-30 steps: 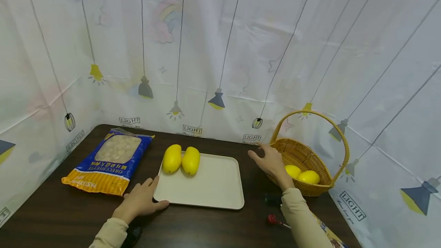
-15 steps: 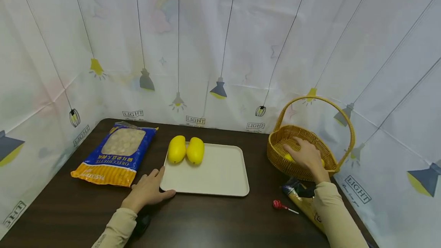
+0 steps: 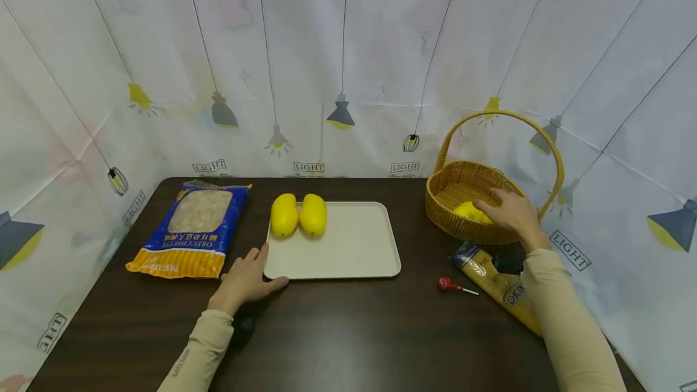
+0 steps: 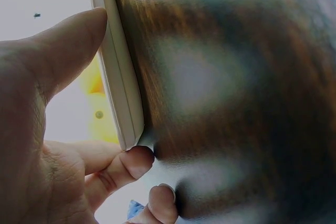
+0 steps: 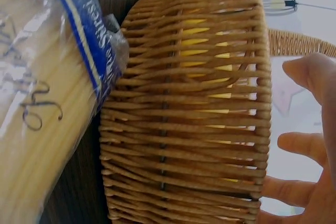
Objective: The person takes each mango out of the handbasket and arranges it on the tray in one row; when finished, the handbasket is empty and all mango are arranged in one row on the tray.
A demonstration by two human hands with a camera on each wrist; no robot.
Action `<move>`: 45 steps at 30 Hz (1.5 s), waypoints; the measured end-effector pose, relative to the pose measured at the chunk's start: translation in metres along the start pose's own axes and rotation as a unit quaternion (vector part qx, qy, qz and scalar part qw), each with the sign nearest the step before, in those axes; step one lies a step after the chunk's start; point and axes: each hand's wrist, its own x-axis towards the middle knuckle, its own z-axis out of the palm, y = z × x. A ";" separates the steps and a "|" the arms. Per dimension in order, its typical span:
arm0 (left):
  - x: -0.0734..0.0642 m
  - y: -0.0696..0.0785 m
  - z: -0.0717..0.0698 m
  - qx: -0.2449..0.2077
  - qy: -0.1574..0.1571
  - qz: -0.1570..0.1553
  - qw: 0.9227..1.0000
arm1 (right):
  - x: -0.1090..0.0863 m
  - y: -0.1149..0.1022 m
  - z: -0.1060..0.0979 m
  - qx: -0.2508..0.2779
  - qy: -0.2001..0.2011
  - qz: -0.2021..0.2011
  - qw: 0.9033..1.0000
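My left hand (image 3: 246,278) rests at the near left corner of a cream tray (image 3: 348,256), thumb on its front edge. The left wrist view shows the thumb (image 4: 79,43) against the tray rim and fingertips around the corner. Two oblong yellow fruits (image 3: 284,215), mango-like, lie side by side at the tray's far left. My right hand (image 3: 512,215) hovers over the near right rim of a wicker basket (image 3: 449,219), fingers spread. Yellow fruit (image 3: 469,210) lies inside, partly hidden by hand and rim. In the right wrist view, the fingers (image 5: 302,148) hold nothing visible.
A blue and orange orecchiette bag (image 3: 190,231) lies left of the tray. Right of it are a red lollipop (image 3: 445,284) and a spaghetti packet (image 3: 501,286), partly under the right forearm. The basket's tall handle (image 3: 501,112) arches over it. A printed curtain (image 3: 370,47) stands behind.
My right hand has moved right from the basket's left side to above its near right rim, uncovering the spaghetti packet. My left hand stays at the tray corner. The head view has shifted.
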 end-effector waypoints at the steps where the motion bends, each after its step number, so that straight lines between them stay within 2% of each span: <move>1: 0.001 0.000 0.000 -0.001 0.001 -0.001 1.000 | 0.003 0.000 -0.002 -0.007 -0.001 0.000 1.000; 9: 0.006 -0.001 0.000 -0.001 0.003 0.001 1.000 | 0.020 0.001 -0.002 -0.015 -0.032 0.005 0.999; 17: 0.001 -0.003 0.000 0.007 -0.009 0.000 1.000 | 0.017 0.001 0.018 -0.021 -0.052 0.018 0.998; 23: -0.002 -0.006 0.001 0.011 -0.004 0.003 1.000 | 0.019 0.000 0.027 -0.020 -0.067 0.026 0.997; 35: 0.001 -0.004 -0.003 0.005 0.006 0.008 1.000 | 0.026 -0.001 0.024 -0.019 -0.104 0.030 0.994; 42: 0.001 -0.003 0.000 0.001 -0.006 0.005 1.000 | 0.025 0.001 0.023 -0.024 -0.115 0.032 0.993; 45: 0.002 -0.003 -0.002 0.002 -0.001 0.004 1.000 | 0.028 -0.001 0.021 -0.024 -0.110 0.027 0.993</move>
